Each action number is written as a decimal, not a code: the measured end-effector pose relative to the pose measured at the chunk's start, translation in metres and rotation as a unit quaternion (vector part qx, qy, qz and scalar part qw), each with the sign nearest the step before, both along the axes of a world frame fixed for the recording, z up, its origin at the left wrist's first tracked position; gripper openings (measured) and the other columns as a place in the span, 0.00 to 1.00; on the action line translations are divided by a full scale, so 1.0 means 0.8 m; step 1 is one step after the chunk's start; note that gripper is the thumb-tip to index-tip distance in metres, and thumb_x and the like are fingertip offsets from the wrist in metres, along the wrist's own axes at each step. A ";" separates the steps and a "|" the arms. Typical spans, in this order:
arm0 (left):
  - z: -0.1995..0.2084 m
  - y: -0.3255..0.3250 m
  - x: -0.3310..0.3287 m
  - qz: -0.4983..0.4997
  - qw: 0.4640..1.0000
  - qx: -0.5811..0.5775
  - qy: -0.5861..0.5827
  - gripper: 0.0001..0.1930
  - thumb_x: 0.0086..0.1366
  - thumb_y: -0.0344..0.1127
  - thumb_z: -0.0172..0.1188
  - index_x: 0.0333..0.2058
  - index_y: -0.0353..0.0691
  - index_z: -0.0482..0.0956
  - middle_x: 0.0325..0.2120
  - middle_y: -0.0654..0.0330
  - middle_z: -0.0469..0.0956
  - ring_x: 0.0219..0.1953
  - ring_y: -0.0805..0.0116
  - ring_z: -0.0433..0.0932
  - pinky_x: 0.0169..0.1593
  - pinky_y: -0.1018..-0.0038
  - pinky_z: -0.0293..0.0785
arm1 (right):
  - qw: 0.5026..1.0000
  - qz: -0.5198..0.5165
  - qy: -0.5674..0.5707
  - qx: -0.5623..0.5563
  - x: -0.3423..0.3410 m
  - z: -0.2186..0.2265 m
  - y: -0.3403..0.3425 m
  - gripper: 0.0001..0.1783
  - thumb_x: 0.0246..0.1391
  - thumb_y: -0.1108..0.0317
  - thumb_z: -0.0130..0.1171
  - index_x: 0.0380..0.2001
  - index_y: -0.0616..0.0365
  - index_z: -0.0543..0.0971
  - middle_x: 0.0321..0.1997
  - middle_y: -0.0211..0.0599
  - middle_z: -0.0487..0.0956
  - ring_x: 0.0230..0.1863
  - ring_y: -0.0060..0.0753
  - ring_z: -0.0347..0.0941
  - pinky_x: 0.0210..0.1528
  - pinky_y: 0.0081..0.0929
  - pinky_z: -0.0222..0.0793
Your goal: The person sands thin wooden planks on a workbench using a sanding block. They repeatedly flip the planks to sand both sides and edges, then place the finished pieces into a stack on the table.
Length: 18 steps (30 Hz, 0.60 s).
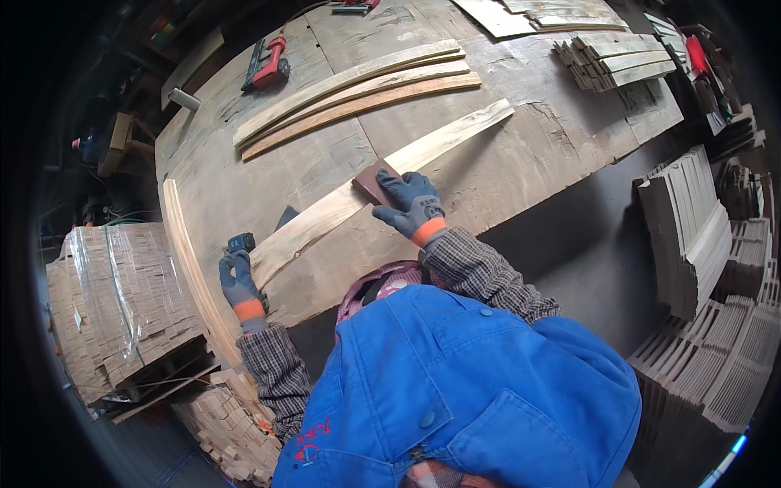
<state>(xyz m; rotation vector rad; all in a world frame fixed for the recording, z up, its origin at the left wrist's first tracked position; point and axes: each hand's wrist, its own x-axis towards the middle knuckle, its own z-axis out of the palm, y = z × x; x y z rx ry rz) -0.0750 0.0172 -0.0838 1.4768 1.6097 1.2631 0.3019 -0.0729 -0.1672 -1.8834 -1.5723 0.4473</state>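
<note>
A long pale wooden board [325, 218] lies slantwise across the near part of the worktable, its far right end standing out over a shadow. My left hand [239, 285], in a grey glove with an orange cuff, is closed at the board's near left end. Right at its fingertips is a small dark blue tape measure [242, 242]; whether the fingers touch it I cannot tell. My right hand [413, 202], gloved alike, grips a reddish-brown sanding block [375, 180] against the board's upper face, around its middle. A dark pointed piece [286, 217] shows beside the board's far edge.
Several slats [358, 89] lie beyond the board on the worktable [521, 195]. Behind them are a red nail gun [268, 67] and a silver cylinder [184, 99]. Slat bundles [622, 61] sit far right. Wrapped wood [122, 293] stands left; stacked panels [687, 228] stand right.
</note>
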 end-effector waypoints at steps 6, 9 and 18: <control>-0.005 -0.009 -0.010 0.013 0.998 -0.050 -0.027 0.06 0.68 0.34 0.62 0.33 0.41 0.76 0.31 0.68 0.74 0.36 0.76 0.69 0.45 0.77 0.68 | 0.991 -0.111 0.024 -0.064 0.105 -0.027 0.020 0.39 0.44 0.46 0.72 0.61 0.44 0.77 0.55 0.54 0.76 0.56 0.54 0.73 0.61 0.40 0.68; -0.027 -0.016 -0.020 0.016 0.997 -0.042 -0.062 0.05 0.68 0.33 0.62 0.34 0.40 0.77 0.32 0.67 0.75 0.36 0.75 0.70 0.45 0.76 0.69 | 0.949 -0.247 0.016 -0.193 0.197 -0.061 0.033 0.42 0.45 0.45 0.72 0.64 0.46 0.74 0.57 0.53 0.77 0.57 0.50 0.74 0.62 0.35 0.69; -0.042 -0.017 -0.036 0.065 0.996 -0.061 -0.023 0.06 0.68 0.32 0.62 0.32 0.40 0.75 0.31 0.68 0.74 0.36 0.76 0.68 0.47 0.76 0.68 | 0.997 -0.024 -0.007 -0.069 0.058 -0.020 0.017 0.43 0.44 0.36 0.66 0.64 0.35 0.73 0.57 0.52 0.75 0.59 0.55 0.70 0.63 0.47 0.65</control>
